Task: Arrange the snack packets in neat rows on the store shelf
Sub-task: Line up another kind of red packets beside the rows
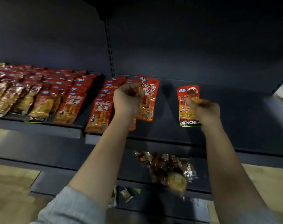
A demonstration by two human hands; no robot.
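My left hand [127,99] pinches a red snack packet [148,101] by its left edge, holding it above the dark shelf [226,120] just right of a lying row of red packets [102,109]. My right hand [205,110] grips an orange-red packet [186,101] marked KONCHEW, held upright over the bare right part of the shelf. Left of the shelf joint, several overlapping rows of red and gold packets [40,97] cover the board.
A slotted upright post [110,50] divides the back panel. On the lower shelf lies a loose pile of mixed snack packets [168,170], with a few small ones [126,194] on the shelf beneath. Tan floor shows at the left and right.
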